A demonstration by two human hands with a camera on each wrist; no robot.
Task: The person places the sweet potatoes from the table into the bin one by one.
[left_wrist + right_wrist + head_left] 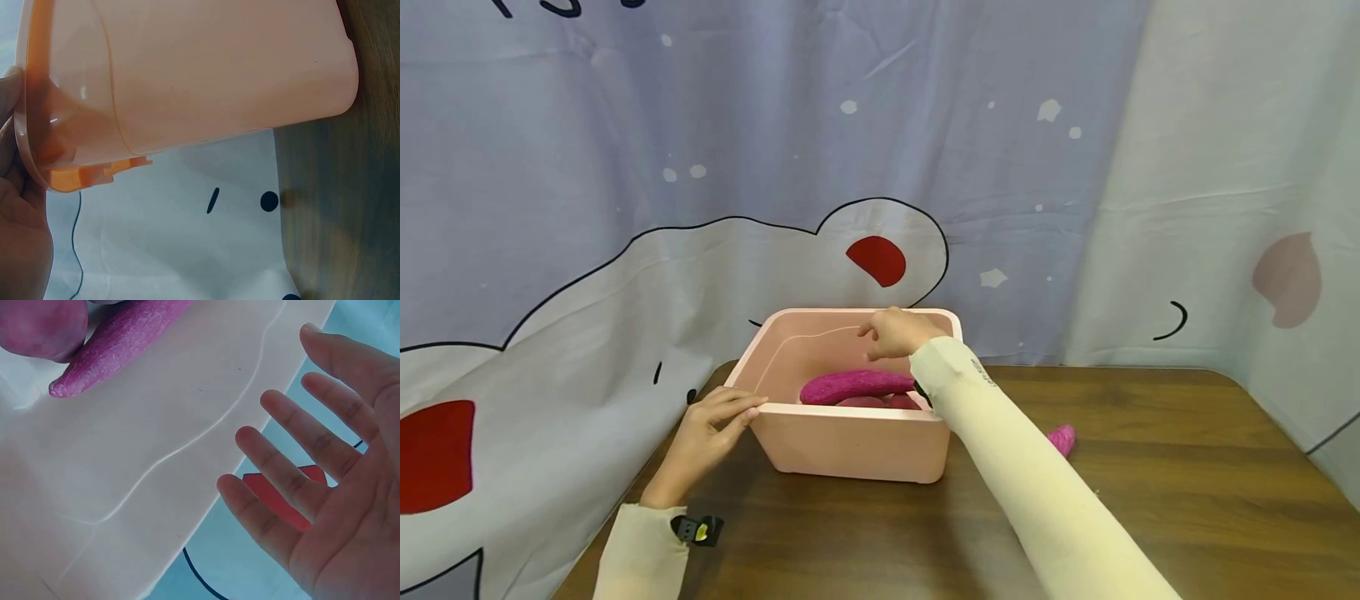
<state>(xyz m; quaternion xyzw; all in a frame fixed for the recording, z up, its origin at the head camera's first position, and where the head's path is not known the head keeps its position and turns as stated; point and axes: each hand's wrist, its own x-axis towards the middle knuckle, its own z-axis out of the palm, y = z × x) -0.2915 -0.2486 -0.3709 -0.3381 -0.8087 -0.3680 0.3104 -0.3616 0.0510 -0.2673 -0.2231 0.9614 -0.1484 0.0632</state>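
A pink plastic bin (857, 442) stands on the table. My left hand (709, 433) holds its near-left rim, the fingers over the edge; in the left wrist view that hand (22, 231) pinches the rim. Inside the bin lies a long, slightly curved magenta-purple vegetable (857, 385), with rounder, duller reddish-purple ones (44, 325) beside it. Above the bin's right side is my right hand (898, 333), holding nothing. The right wrist view has that hand (337, 506) with fingers spread and the palm bare, near the bin's rim.
Another magenta piece (1062, 439) rests on the wooden table (1180, 492) to the right, partly hidden behind the right sleeve (1022, 475). A printed curtain (760, 167) hangs behind and along the left of the table. A black wristband (697, 531) is on the left wrist.
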